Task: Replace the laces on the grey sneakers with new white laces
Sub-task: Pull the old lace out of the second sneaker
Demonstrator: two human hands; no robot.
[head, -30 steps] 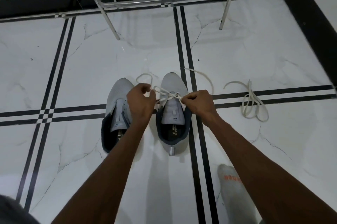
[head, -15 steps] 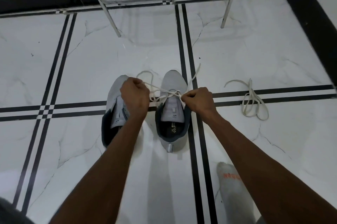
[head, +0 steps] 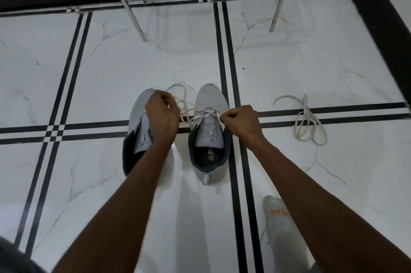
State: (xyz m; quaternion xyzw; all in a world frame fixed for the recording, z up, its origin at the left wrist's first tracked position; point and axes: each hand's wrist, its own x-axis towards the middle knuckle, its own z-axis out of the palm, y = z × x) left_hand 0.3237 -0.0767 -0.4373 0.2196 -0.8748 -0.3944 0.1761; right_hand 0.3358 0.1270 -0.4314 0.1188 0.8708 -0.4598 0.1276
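White lace crossed over grey sneaker.

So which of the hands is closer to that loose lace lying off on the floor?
The right hand. It pinches the lace on the right sneaker, with the loose lace further out on its side. The left hand is beyond that sneaker, over the left sneaker.

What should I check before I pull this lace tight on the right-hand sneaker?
1. Left hand grips a lace end: ok.
2. Right hand pinches the other end: ok.
3. Lace crosses over the right sneaker: ok.
4. Ends even in length: cannot tell.
5. Left sneaker laced: cannot tell, the hand covers it.
6. Loose lace lies apart on the floor, not tangled in: ok.
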